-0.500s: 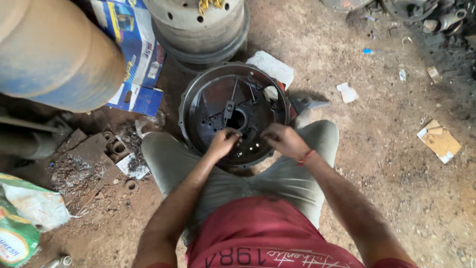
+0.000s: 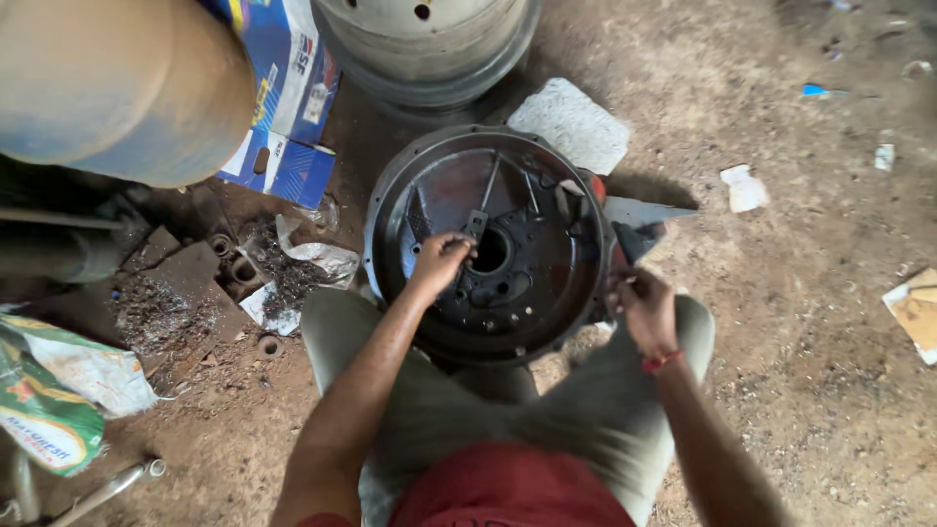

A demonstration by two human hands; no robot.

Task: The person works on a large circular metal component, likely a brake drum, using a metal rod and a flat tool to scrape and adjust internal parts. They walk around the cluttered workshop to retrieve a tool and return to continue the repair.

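— While we sit low on the dirt floor [image 2: 800,390], the round dark metal housing [image 2: 488,244] lies flat between our knees, open side up, with its rim just beside our legs.

— How do we judge it will handle?

— Heavy and stiff, we think: it looks like thick cast metal with ribs inside and a bolt-holed flange all round. It seems oily and dusty, so likely slippery. We would take it by the rim with both hands, at opposite sides, rather than by the thin ribs.

— And our hands?

— Our left hand [image 2: 441,259] reaches into the housing and is curled around a small dark piece beside the centre hole [image 2: 491,251]; we cannot tell exactly what that piece is. Our right hand [image 2: 644,310] is at the right rim, fingers pinched together on something small, too tiny to name.

— What does the housing hold?

— Little that is loose, as far as we see: the ribs, a few holes, and a pale scrap [image 2: 569,200] near the upper right edge.

— Other containers?

— A blue cardboard box [image 2: 293,107] lies on its side behind the housing to the left, contents hidden. A large tan drum [image 2: 107,88] fills the upper left corner, and a grey wheel rim [image 2: 429,44] stands beyond. A green printed sack [image 2: 49,410] lies crumpled at the left.
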